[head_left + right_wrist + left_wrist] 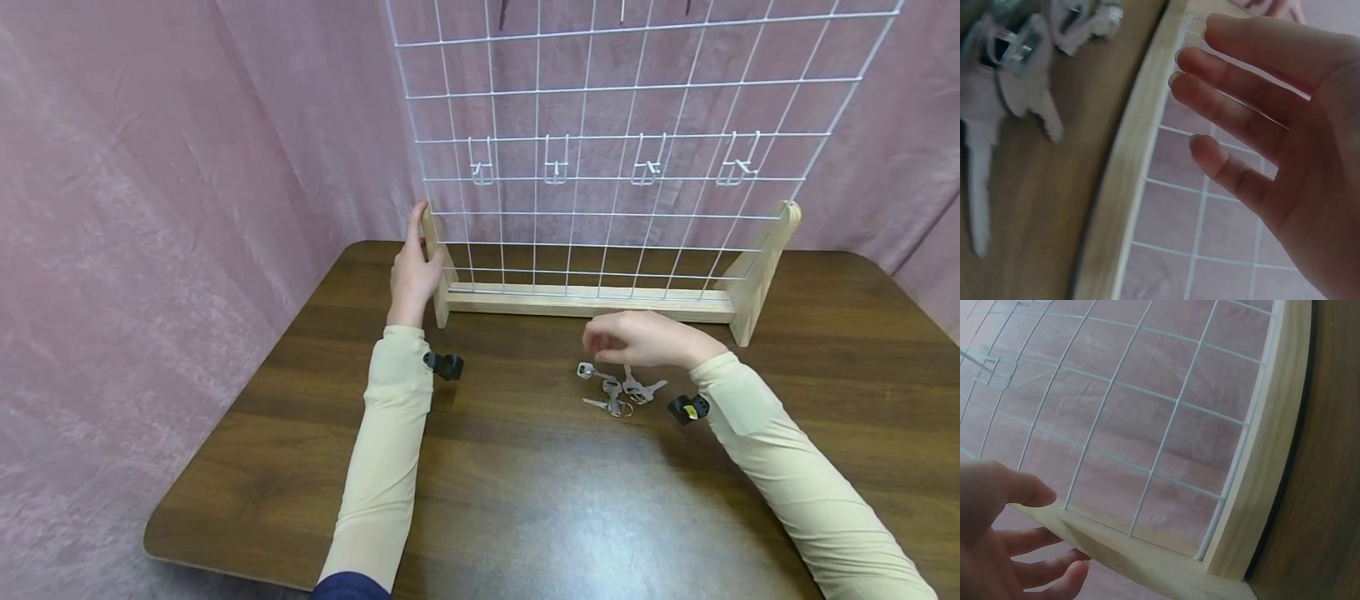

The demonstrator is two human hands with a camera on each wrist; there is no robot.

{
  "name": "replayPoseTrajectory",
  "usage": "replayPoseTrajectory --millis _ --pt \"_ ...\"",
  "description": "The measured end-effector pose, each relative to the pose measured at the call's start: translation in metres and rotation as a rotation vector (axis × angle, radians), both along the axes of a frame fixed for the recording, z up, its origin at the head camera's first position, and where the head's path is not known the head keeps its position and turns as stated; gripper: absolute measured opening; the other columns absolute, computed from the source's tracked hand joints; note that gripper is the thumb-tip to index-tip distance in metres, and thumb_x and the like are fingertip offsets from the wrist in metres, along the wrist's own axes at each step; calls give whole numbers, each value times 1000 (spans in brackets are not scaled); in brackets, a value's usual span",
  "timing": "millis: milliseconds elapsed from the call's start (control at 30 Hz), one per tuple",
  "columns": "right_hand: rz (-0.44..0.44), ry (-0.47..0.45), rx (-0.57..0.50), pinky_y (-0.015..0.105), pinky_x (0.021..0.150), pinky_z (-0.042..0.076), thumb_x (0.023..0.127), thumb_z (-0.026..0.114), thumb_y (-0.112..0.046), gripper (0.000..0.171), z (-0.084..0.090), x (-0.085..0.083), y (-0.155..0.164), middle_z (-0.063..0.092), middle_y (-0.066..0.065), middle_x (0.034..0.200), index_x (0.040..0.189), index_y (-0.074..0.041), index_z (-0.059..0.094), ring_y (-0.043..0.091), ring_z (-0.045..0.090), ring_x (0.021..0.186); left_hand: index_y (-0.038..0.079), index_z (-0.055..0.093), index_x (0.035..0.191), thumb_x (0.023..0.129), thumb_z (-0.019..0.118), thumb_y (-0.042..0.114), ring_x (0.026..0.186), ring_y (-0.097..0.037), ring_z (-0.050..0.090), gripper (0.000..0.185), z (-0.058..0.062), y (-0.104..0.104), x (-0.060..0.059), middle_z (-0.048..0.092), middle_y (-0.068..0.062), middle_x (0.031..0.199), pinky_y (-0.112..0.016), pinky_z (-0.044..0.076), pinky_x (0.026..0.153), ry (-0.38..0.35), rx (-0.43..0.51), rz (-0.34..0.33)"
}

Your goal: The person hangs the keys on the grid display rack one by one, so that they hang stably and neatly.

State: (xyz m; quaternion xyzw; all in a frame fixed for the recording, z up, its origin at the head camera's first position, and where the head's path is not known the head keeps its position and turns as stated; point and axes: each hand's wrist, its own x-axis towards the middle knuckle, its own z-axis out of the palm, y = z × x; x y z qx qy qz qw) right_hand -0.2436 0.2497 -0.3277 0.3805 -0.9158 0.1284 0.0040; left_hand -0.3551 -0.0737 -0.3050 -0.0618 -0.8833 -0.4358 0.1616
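A white wire grid rack stands upright on a light wooden base at the back of the table. My left hand holds the rack's left wooden upright, its thumb on the grid side and its fingers at the outer edge. Several silver keys with small rings lie in a loose cluster on the table. Just above and behind them hovers my right hand. In the right wrist view its fingers are loosely bent with nothing between them, beside the keys.
White hooks hang in a row across the grid. The rack's right wooden upright stands behind my right forearm. Brown wood-grain tabletop spreads in front, with pink curtain behind. Black wrist cameras sit on both sleeves.
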Motion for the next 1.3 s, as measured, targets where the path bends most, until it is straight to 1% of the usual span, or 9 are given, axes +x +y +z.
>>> replayPoseTrajectory --millis 200,300,467,667,800,967,1033,1167,1300 --pt "-2 -73 75 26 69 47 86 70 -16 11 -14 -3 -5 60 -9 87 93 -19 63 4 56 78 52 15 148 94 51 17 92 -34 65 74 -1 -1 -1 61 -12 132 -47 52 74 4 -3 -3" --pt "10 -69 85 25 67 45 85 71 -15 11 -19 -4 -5 59 -6 87 91 -19 63 6 54 77 51 15 149 94 51 17 90 -33 64 73 0 0 0 60 -13 133 -46 52 71 7 -3 -5" --pt "24 -54 80 24 65 43 83 72 -13 13 -25 -6 -4 55 -6 86 85 -20 62 6 51 76 51 16 149 94 51 17 84 -32 64 73 -1 0 0 59 -14 134 -43 50 67 7 12 -9" --pt "34 -39 98 25 68 44 83 72 -12 19 -29 -7 -4 52 -8 86 76 -22 57 5 49 82 49 17 149 94 50 16 86 -32 64 72 -1 0 -1 59 -14 133 -45 52 70 7 15 -9" --pt "17 -59 110 24 66 43 85 69 -12 19 -25 -5 -4 51 -8 85 77 -21 55 5 49 78 51 16 148 94 50 17 89 -33 65 73 -1 0 -1 59 -13 134 -47 52 72 2 13 -6" --pt "-5 -74 64 22 63 41 88 64 -8 17 -14 -1 -2 50 -9 76 80 -18 53 3 47 70 49 16 149 94 51 17 91 -34 65 72 -1 0 -1 58 -13 135 -47 52 72 -2 15 -14" --pt "-21 -76 51 22 62 41 89 62 -8 16 -10 0 -1 51 -11 74 81 -19 54 2 47 68 48 16 149 94 51 17 88 -34 65 72 0 0 -1 58 -13 136 -46 52 70 -3 12 -15" --pt "-47 -56 43 22 61 42 92 60 -11 13 -2 1 1 53 -12 73 84 -20 54 1 47 65 49 15 149 94 51 17 84 -32 64 73 0 0 0 58 -13 136 -42 50 67 -6 3 -10" --pt "-43 -16 14 23 60 41 92 59 -9 12 5 3 4 55 -10 73 86 -18 55 1 47 63 49 15 149 94 52 17 85 -33 63 73 1 1 0 58 -14 136 -42 50 68 -5 1 -8"
